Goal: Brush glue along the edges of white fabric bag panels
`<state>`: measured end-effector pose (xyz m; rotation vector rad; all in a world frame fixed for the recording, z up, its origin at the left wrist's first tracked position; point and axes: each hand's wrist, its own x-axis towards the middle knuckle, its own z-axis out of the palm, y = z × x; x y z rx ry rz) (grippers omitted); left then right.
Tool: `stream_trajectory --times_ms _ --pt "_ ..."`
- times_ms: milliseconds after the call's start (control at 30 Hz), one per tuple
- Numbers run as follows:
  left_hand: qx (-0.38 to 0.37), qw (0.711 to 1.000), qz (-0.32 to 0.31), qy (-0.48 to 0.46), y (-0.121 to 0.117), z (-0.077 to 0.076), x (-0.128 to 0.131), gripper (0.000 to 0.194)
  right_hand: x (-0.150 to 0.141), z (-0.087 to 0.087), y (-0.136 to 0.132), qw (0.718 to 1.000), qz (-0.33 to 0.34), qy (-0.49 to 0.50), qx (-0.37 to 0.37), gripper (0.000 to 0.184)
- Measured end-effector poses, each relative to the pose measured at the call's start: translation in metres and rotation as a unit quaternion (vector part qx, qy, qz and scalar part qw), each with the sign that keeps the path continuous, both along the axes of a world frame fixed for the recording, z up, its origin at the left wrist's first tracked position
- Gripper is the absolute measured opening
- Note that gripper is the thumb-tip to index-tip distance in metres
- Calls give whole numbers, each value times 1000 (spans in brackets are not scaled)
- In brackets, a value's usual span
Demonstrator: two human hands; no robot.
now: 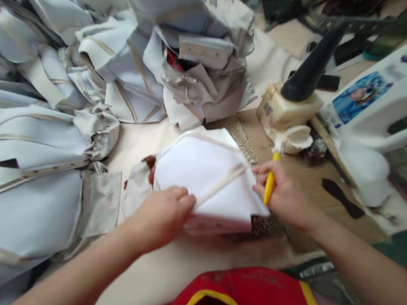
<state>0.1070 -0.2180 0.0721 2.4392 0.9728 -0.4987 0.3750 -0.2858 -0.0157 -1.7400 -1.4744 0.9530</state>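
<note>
The biggest thing before me was the heap of pale grey-blue fabric pieces [76,87], piled across the back and left of the table [157,280] and crowding the working space from that side. In front of it, at the middle of the table, lay the white folded piece [209,180] with a tan strip running across it, set partly on a brown cardboard sheet [310,195], which I judged kept glue off the tabletop. My left hand [161,215] lay flat on the piece's near left edge, fingers curled down and pressing it, apparently to hold it steady. My right hand [285,193] was closed around a yellow brush handle [269,187] at the piece's right corner, fingers wrapped tight. Just behind it stood a cream glue pot [285,114] with a dark handle, near enough to dip, and close enough to knock.
</note>
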Motion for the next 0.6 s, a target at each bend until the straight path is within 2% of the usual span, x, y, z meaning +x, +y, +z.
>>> stream_trajectory --times_ms 33,100,167,200,300,333,400,500,600 --pt "-48 999 -15 5 -8 -10 1 19 2 -16 -15 999 6 -43 -13 20" --pt "-113 993 -15 -35 -12 -26 3 28 5 -44 -38 995 13 -101 23 13" --pt "-101 988 18 -118 -2 -31 9 30 10 -56 -44 987 -22 -133 85 19" --pt "-68 985 31 -157 7 -32 15 34 14 -53 -40 986 -41 -128 95 23" --pt "63 979 19 -195 42 -37 45 45 31 -23 -6 992 -89 -48 75 32" --pt "88 980 4 -178 53 -44 56 52 37 -11 9 992 -105 -13 62 35" --pt "88 989 -15 -117 69 -66 76 61 45 3 42 986 -156 32 40 44" --pt "44 997 -24 -54 80 -102 90 62 46 0 83 972 -213 102 24 46" --pt "40 996 -19 -74 79 -121 88 63 36 -22 114 966 -182 184 -4 37"
